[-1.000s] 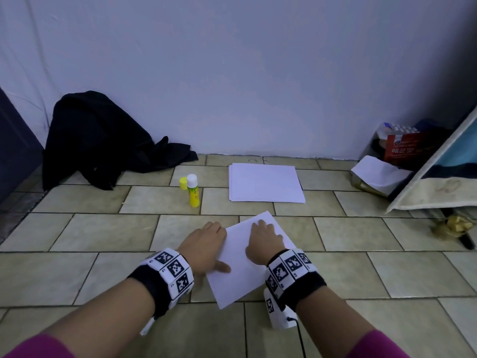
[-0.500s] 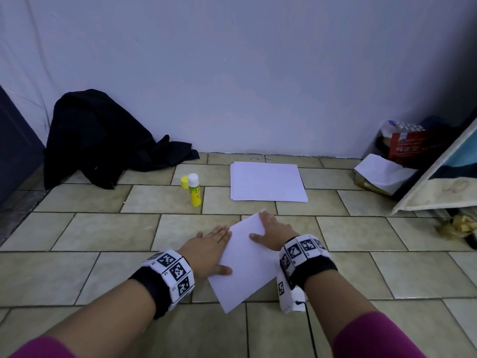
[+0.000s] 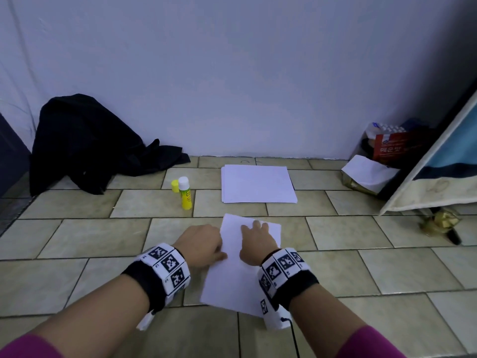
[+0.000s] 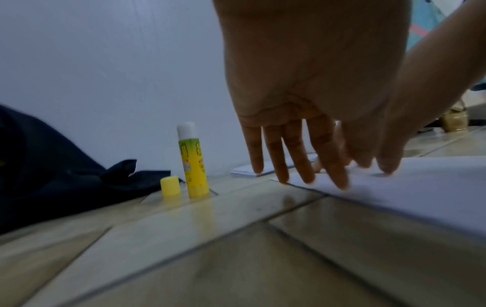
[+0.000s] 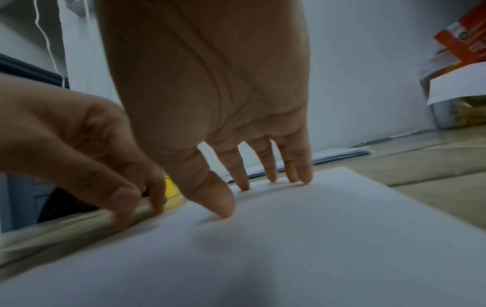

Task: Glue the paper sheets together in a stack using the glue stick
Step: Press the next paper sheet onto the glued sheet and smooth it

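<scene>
L hand flat-fingered at sheet L edge | R hand spread, fingertips pressed on sheet, floor | glue stick upright, cap beside | paper stack behind

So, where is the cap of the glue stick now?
In the head view the yellow cap stands on the floor tiles, just left of the upright glue stick, between the black cloth and the paper stack.

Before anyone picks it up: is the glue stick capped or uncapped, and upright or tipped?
Uncapped and upright. The glue stick stands on the floor with its white glue tip bare; the yellow cap sits beside it.
</scene>
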The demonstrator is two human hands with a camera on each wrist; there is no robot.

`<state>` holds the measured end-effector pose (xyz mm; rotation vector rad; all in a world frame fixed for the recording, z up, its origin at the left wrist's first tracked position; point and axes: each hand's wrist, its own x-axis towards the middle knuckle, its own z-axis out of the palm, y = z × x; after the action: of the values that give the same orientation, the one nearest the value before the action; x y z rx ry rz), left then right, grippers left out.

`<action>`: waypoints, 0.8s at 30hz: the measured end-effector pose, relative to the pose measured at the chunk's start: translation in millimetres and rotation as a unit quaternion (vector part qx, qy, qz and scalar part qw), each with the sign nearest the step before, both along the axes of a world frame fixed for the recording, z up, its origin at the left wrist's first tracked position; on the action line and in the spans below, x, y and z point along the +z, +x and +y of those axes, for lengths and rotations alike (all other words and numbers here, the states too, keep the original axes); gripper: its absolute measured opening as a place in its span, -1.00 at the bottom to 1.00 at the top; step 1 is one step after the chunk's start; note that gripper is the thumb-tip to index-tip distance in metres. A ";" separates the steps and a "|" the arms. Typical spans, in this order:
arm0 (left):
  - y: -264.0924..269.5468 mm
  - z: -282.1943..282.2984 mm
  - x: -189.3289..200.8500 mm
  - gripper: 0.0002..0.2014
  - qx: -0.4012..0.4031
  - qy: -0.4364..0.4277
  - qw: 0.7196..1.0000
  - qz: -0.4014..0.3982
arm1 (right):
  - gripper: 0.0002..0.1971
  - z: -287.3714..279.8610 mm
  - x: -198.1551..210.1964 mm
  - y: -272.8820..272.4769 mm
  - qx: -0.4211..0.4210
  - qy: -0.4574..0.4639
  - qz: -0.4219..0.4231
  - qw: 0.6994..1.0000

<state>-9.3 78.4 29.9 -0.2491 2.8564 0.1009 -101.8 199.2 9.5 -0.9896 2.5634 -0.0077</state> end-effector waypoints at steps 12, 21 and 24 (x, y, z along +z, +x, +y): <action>4.7 2.7 -27.4 -0.18 0.056 0.014 0.990 -0.126 | -0.16 -21.2 -0.8 16.1 0.128 -0.009 -0.058 0.990; 3.1 -0.4 -26.8 -0.17 0.054 -0.006 0.989 -0.137 | -0.33 -1.0 11.1 -20.3 0.054 -0.027 -0.129 0.990; 4.1 -1.7 -26.7 -0.17 0.052 -0.007 0.989 -0.139 | -0.35 14.2 9.7 -41.9 -0.007 -0.031 -0.123 0.992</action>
<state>-5.2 76.7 3.2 -0.3833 2.5672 0.0612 -143.7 213.4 19.2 -0.9314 2.3568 -0.2027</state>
